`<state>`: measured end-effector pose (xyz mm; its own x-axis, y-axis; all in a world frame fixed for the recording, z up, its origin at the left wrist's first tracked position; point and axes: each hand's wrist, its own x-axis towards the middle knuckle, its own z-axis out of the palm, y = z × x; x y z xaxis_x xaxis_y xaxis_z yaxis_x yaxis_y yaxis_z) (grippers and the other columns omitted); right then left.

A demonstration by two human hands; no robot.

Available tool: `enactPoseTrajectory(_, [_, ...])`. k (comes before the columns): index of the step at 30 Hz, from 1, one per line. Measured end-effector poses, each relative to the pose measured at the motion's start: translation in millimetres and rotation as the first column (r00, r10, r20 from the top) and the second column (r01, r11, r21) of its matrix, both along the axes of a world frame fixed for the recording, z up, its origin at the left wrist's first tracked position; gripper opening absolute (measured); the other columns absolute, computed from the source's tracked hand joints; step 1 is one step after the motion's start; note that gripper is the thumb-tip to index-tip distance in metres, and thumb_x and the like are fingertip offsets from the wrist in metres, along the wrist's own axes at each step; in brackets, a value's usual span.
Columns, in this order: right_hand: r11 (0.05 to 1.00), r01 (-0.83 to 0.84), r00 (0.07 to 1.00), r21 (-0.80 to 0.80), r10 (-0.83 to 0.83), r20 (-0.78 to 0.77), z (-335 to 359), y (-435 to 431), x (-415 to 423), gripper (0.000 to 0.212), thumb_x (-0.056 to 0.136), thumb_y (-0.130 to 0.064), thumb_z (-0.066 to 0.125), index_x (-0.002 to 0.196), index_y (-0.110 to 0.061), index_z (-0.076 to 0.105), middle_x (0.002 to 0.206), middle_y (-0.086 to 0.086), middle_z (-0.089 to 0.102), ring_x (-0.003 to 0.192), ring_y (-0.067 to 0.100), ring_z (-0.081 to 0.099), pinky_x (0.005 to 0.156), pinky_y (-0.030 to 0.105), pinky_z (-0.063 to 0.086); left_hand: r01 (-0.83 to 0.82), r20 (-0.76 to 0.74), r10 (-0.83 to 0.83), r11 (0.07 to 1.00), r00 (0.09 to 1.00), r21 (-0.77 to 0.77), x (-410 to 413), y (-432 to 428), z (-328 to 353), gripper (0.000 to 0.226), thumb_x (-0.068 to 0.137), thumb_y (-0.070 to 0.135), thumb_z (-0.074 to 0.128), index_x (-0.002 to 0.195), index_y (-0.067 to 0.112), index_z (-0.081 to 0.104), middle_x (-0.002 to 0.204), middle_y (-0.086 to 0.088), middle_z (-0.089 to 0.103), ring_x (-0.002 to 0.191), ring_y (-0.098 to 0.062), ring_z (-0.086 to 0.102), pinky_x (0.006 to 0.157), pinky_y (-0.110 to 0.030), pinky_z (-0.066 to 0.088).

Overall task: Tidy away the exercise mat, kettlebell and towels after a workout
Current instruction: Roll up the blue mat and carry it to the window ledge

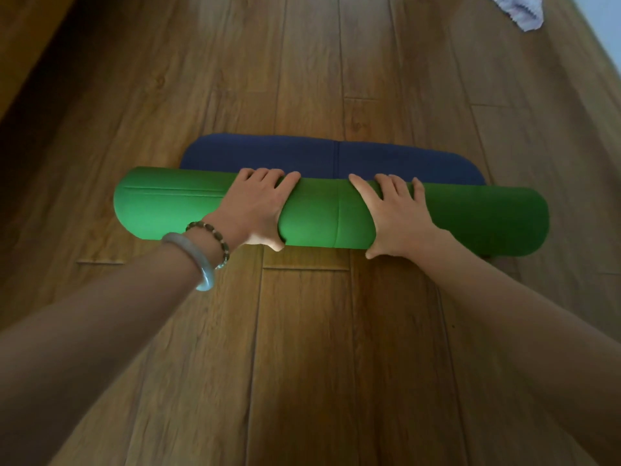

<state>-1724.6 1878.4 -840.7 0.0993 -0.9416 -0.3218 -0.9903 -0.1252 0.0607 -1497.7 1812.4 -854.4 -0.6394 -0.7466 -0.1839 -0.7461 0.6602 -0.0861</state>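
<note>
The exercise mat (322, 216) lies across the wooden floor as a thick green roll, with a short blue flap (322, 156) of its inner face still flat on the floor beyond it. My left hand (255, 210) rests on top of the roll left of centre, fingers curled over its far side and thumb at the near edge. My right hand (396, 216) presses on the roll right of centre in the same way. A pale towel (517, 8) lies crumpled at the far right corner. No kettlebell is in view.
The wooden plank floor (302, 348) stretches all around the mat. A dark wooden edge (30, 55) runs along the far left. A pale wall strip (605, 28) shows at the far right.
</note>
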Motion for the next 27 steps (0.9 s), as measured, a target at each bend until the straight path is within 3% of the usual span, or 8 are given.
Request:
enactPoseTrajectory(4, [0.999, -0.018, 1.000, -0.041, 0.017, -0.023, -2, 3, 6, 0.123, 0.060, -0.040, 0.081, 0.147, -0.027, -0.004, 0.149, 0.016, 0.020, 0.137, 0.033, 0.020, 0.109, 0.063, 0.014, 0.004, 0.021, -0.004, 1.000, 1.000, 0.016, -1, 3, 3, 0.118, 0.051, 0.060, 0.078, 0.143, 0.021, 0.015, 0.137, -0.003, 0.041, 0.122, -0.023, 0.041, 0.107, -0.041, 0.029])
enactPoseTrajectory(9, [0.999, -0.037, 0.999, 0.015, 0.037, 0.001, 1, 32, 9, 0.119, 0.060, -0.048, 0.077, 0.146, -0.028, -0.003, 0.146, 0.013, 0.024, 0.134, 0.031, 0.024, 0.107, 0.062, 0.018, 0.033, 0.047, -0.039, 0.993, 0.998, 0.113, 7, 29, 14, 0.119, 0.050, 0.061, 0.078, 0.142, 0.019, 0.016, 0.135, -0.002, 0.042, 0.120, -0.022, 0.042, 0.105, -0.041, 0.031])
enactPoseTrajectory(16, [0.993, -0.090, 0.994, 0.076, 0.085, 0.061, 0, 94, 15, 0.123, 0.062, -0.057, 0.073, 0.141, -0.033, -0.019, 0.153, 0.012, 0.015, 0.141, 0.029, 0.015, 0.112, 0.058, 0.012, 0.108, 0.140, -0.142, 0.967, 0.980, 0.231, 22, 76, 16, 0.114, 0.053, 0.066, 0.071, 0.140, 0.021, 0.012, 0.130, 0.002, 0.041, 0.114, -0.018, 0.042, 0.100, -0.038, 0.034])
enactPoseTrajectory(19, [0.998, -0.067, 0.998, -0.010, 0.067, 0.023, -5, 101, 19, 0.132, 0.053, -0.062, 0.077, 0.142, -0.032, -0.016, 0.153, 0.015, 0.019, 0.142, 0.032, 0.017, 0.111, 0.060, 0.013, 0.075, 0.131, -0.127, 0.934, 0.983, 0.348, 20, 65, 21, 0.111, 0.050, 0.064, 0.074, 0.136, 0.024, 0.017, 0.120, 0.005, 0.044, 0.107, -0.016, 0.044, 0.096, -0.036, 0.035])
enactPoseTrajectory(22, [0.993, -0.053, 0.998, 0.103, 0.048, 0.050, 0, 78, 14, 0.125, 0.057, -0.064, 0.072, 0.144, -0.034, -0.014, 0.150, 0.007, 0.020, 0.138, 0.027, 0.020, 0.112, 0.057, 0.014, -0.022, 0.090, -0.032, 0.839, 0.995, 0.544, 15, 43, 27, 0.103, 0.048, 0.060, 0.080, 0.130, 0.029, 0.025, 0.108, 0.011, 0.048, 0.097, -0.011, 0.048, 0.088, -0.031, 0.039])
enactPoseTrajectory(24, [0.979, -0.064, 0.995, 0.193, 0.049, 0.082, 5, 55, 8, 0.126, 0.053, -0.064, 0.074, 0.144, -0.035, -0.007, 0.146, 0.004, 0.026, 0.134, 0.027, 0.026, 0.110, 0.057, 0.020, -0.056, 0.085, 0.006, 0.801, 0.996, 0.596, 13, 32, 32, 0.107, 0.050, 0.057, 0.081, 0.136, 0.029, 0.024, 0.117, 0.010, 0.047, 0.106, -0.013, 0.047, 0.095, -0.033, 0.040])
enactPoseTrajectory(27, [0.932, -0.051, 0.991, 0.358, 0.004, 0.131, 11, 21, 3, 0.127, 0.047, -0.061, 0.080, 0.144, -0.037, 0.002, 0.142, 0.001, 0.031, 0.130, 0.027, 0.031, 0.108, 0.057, 0.024, 0.006, 0.066, -0.037, 0.908, 0.997, 0.418, 12, 34, 37, 0.116, 0.059, 0.060, 0.076, 0.147, 0.026, 0.008, 0.148, 0.003, 0.024, 0.134, -0.019, 0.026, 0.111, -0.037, 0.020])
